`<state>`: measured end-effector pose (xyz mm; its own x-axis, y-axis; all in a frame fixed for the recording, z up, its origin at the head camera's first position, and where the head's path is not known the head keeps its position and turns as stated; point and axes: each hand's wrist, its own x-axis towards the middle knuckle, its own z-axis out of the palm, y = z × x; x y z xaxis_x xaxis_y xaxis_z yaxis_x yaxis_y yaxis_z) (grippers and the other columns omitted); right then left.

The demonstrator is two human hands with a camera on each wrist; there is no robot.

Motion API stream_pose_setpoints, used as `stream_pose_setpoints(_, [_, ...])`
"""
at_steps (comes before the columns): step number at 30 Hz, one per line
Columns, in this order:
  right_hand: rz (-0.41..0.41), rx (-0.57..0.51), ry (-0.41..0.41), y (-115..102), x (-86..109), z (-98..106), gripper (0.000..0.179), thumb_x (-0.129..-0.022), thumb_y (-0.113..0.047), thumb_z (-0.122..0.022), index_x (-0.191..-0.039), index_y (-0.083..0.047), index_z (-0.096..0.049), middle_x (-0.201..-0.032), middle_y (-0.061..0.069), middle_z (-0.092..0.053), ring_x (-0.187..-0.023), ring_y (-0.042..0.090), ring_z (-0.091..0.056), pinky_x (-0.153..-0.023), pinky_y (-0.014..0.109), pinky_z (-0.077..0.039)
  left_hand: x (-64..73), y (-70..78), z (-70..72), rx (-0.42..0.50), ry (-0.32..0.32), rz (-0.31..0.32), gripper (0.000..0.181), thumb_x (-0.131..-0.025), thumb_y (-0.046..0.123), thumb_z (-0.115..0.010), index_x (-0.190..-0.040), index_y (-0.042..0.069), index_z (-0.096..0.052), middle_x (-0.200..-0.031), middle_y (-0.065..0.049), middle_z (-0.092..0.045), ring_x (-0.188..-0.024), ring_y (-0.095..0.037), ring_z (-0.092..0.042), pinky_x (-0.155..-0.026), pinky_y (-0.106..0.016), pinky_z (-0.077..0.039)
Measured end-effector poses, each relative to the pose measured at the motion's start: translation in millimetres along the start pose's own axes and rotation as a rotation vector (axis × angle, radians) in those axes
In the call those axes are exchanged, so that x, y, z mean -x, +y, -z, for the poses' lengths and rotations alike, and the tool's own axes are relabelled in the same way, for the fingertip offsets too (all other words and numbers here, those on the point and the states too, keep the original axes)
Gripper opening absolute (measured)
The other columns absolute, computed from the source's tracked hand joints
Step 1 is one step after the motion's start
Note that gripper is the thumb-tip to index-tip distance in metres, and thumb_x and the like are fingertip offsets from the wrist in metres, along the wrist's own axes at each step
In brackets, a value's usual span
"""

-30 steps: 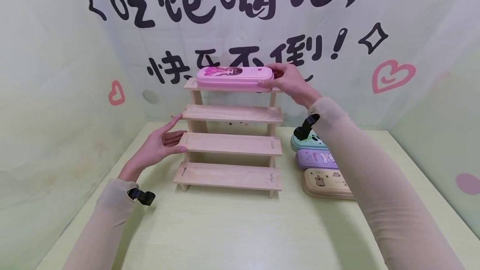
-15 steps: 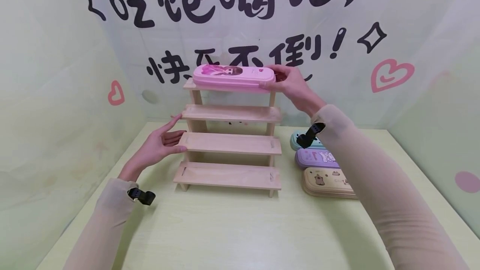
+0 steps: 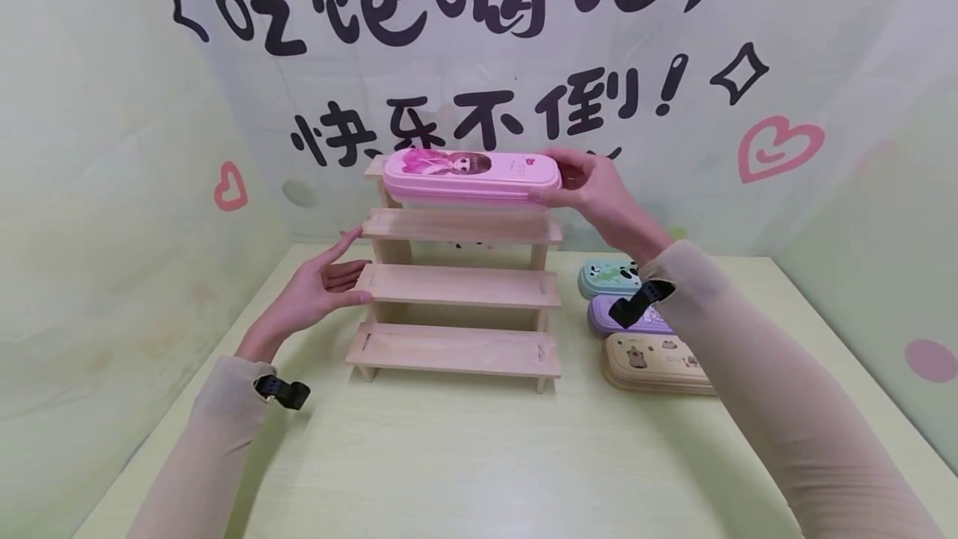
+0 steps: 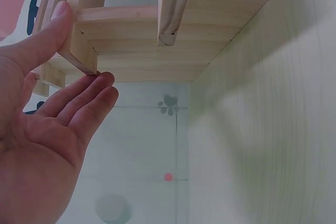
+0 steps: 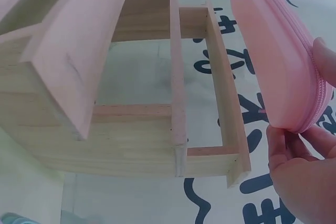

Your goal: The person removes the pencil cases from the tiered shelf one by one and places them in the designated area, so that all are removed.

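Note:
A pink zippered pencil case (image 3: 464,180) with a doll picture on its lid is held by its right end in my right hand (image 3: 599,194). It hangs in front of the top tier of a wooden stepped display rack (image 3: 460,285), and the right wrist view shows the case (image 5: 283,56) apart from the boards. My left hand (image 3: 310,289) holds the rack's left side, its thumb on one board's end and its fingertips against that board's edge in the left wrist view. The three lower tiers carry nothing.
Right of the rack, a green panda pencil case (image 3: 609,277), a purple pencil case (image 3: 602,314) and a beige pencil case (image 3: 654,363) lie in a row on the pale table (image 3: 464,464). A printed cloth backdrop (image 3: 479,40) stands behind.
My right hand has lifted the pink pencil case off the top tier and brought it toward me and slightly lower. The left hand and the rack stay in place.

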<state>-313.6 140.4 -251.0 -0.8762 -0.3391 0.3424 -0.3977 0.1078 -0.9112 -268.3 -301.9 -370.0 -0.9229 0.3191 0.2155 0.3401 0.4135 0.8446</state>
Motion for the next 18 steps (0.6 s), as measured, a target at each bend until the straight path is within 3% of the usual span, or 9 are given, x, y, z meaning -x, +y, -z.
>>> stream_pose_setpoints(11, [0.007,-0.026,0.000,9,31.4,8,0.064,-0.090,0.001,-0.079,-0.150,-0.002,-0.057,-0.141,0.015,-0.062,-0.120,0.026,-0.064,-0.101,0.026,-0.056,-0.7,0.7,-0.4,-0.002,-0.001,0.002,0.104,-0.091,0.007,-0.085,-0.168,0.040,-0.023,-0.156,-0.028,-0.047,-0.138,-0.042,-0.053,-0.102,-0.028,-0.053])
stream_pose_setpoints(18, [0.044,-0.055,-0.024,17,53.2,16,0.059,-0.091,0.003,-0.077,-0.147,0.002,-0.058,-0.136,0.014,-0.063,-0.117,0.027,-0.062,-0.097,0.024,-0.057,-0.7,0.1,0.0,0.000,0.000,0.003,0.104,-0.091,0.008,-0.085,-0.168,0.040,-0.023,-0.156,-0.029,-0.046,-0.139,-0.042,-0.053,-0.102,-0.026,-0.053])
